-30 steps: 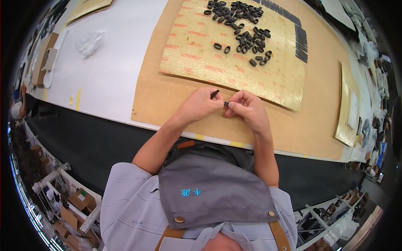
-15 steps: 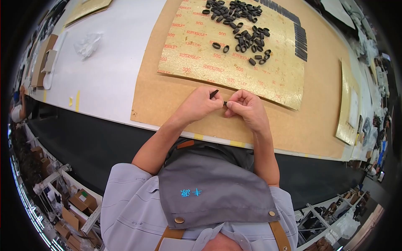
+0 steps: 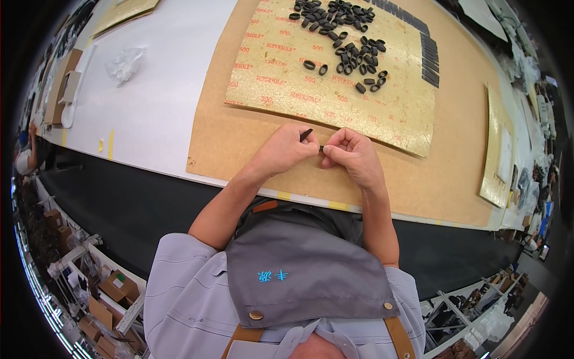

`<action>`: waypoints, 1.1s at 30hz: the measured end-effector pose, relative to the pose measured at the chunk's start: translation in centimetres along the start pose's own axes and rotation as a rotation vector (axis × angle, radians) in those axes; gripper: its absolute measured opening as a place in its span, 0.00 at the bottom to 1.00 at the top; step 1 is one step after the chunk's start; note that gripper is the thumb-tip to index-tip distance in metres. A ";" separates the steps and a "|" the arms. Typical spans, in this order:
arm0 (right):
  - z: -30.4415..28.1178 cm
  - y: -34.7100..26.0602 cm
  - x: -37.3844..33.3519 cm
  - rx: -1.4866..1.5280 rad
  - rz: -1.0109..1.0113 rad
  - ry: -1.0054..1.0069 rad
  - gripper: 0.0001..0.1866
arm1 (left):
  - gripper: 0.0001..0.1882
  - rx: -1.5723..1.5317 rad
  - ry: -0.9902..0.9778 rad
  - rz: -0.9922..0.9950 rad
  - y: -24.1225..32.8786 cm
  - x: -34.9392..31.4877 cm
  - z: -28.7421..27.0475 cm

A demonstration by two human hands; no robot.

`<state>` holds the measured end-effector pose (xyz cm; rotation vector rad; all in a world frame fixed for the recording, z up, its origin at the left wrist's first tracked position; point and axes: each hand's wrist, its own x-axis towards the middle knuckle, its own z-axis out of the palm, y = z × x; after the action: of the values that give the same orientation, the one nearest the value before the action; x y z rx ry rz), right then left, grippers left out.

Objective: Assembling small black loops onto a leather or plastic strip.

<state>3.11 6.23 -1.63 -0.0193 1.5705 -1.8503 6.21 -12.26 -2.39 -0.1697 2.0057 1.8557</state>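
My left hand (image 3: 286, 151) and my right hand (image 3: 350, 154) meet over the brown board (image 3: 239, 143) near the table's front edge. Both pinch a thin black strip (image 3: 307, 134); one end sticks up past my left fingers, the other end is tucked between my right fingertips. Just beyond my hands lies a gold sheet with red print (image 3: 287, 84). On its far part rests a heap of several small black loops (image 3: 347, 36), with a few stray loops nearer me. A row of flat black strips (image 3: 430, 57) lies along the sheet's right side.
A white table surface (image 3: 149, 113) stretches to the left, with a crumpled clear plastic bag (image 3: 124, 61). Another gold sheet (image 3: 496, 155) lies at the right on the board. The table's dark front edge (image 3: 119, 197) runs below my hands. Cardboard boxes (image 3: 113, 287) sit on the floor lower left.
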 end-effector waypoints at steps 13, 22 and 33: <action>0.2 -1.3 -0.2 -0.238 0.110 -0.160 0.09 | 0.07 0.050 -0.091 0.006 0.2 -0.4 -0.6; 0.3 -1.0 -0.4 -0.181 0.114 -0.101 0.13 | 0.08 -0.019 -0.024 0.123 0.5 -1.3 -0.2; 0.0 -1.6 0.0 -0.155 0.105 -0.233 0.15 | 0.09 -0.030 -0.027 0.116 1.3 -0.8 -0.7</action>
<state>2.34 6.21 -0.28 -0.2106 1.5170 -1.5810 6.33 -12.98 -0.91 -0.0376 2.0091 1.9489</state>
